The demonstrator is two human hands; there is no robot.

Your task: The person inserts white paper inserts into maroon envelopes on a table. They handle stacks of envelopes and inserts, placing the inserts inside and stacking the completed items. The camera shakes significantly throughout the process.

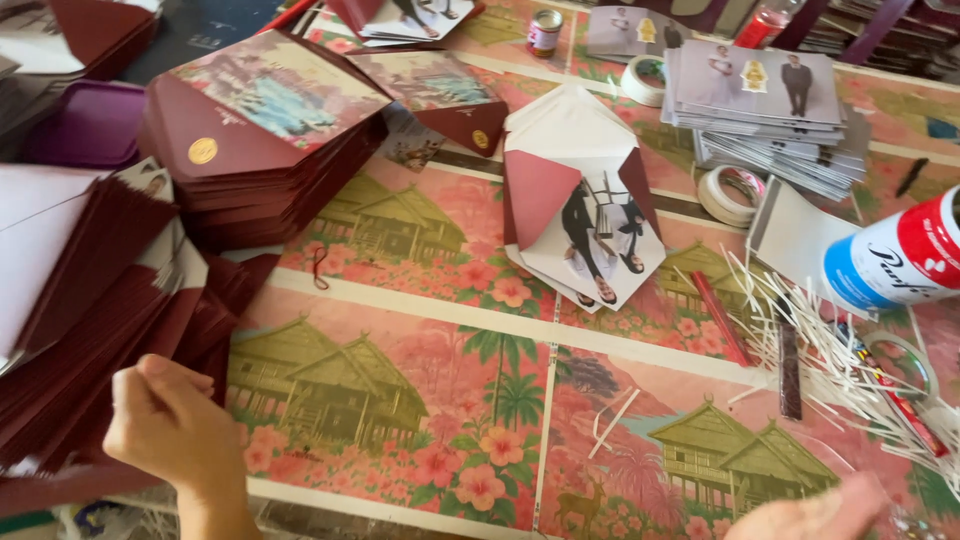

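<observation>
The left hand (172, 425) is curled into a loose fist at the near left edge of the table (420, 480), its fingers folded in and gripping nothing that shows; its knuckles lie against the lower end of a fanned stack of maroon envelopes (90, 300) that runs along the left edge. The right hand (815, 515) shows only partly and blurred at the near right corner, so I cannot tell whether it is open or closed.

Behind the fanned envelopes, toward the far left, sits a taller pile of closed maroon envelopes (265, 130) with a round gold seal on the top flap. Near the table's middle lies an opened envelope (580, 200), flaps spread, with a photo card of two people set in it. At the far right edge stands a stack of grey photo cards (765, 110), and just beside its near side lies a roll of tape (732, 193); a second tape roll (645, 78) lies to its left. A heap of thin white paper strips (830, 350) spreads along the right edge, and a tipped can in red, white and blue (895, 258) lies above it. The table is covered with a cloth printed with houses, palms and pink flowers.
</observation>
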